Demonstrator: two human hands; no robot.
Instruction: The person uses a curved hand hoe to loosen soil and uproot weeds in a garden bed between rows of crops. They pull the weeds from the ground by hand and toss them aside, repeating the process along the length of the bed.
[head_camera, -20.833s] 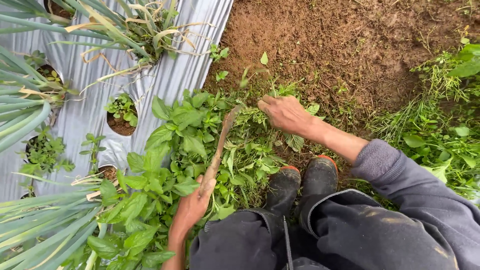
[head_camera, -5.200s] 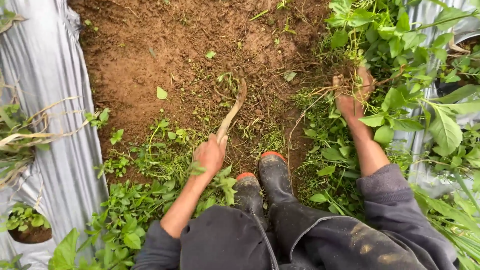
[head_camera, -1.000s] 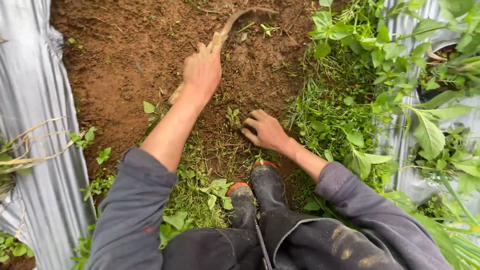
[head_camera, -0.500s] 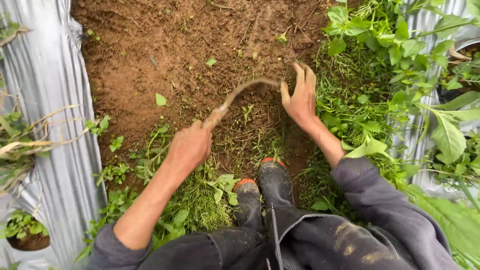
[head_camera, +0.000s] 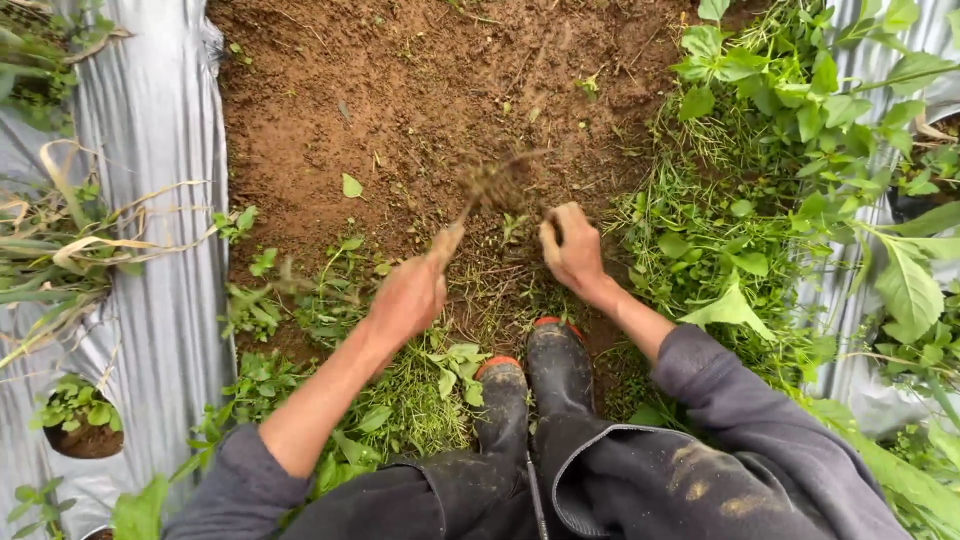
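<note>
Left hand (head_camera: 408, 297) is clenched on the sickle (head_camera: 478, 195) handle, blurred blade out ahead over the soil (head_camera: 400, 90). Right hand (head_camera: 572, 250) is curled shut just right of the blade, down on the weeds (head_camera: 500, 290); whether it holds any, I cannot tell. Boots (head_camera: 535, 375) sit behind both hands. Bare soil lies ahead, plastic sheeting (head_camera: 150, 200) runs along the left, and leafy growth (head_camera: 780, 150) crowds the right.

Bare brown soil (head_camera: 420, 90) is lying open across the upper middle; dense weeds (head_camera: 760, 200) are crowding the right, plastic mulch sheet (head_camera: 150, 150) is bordering the left.
</note>
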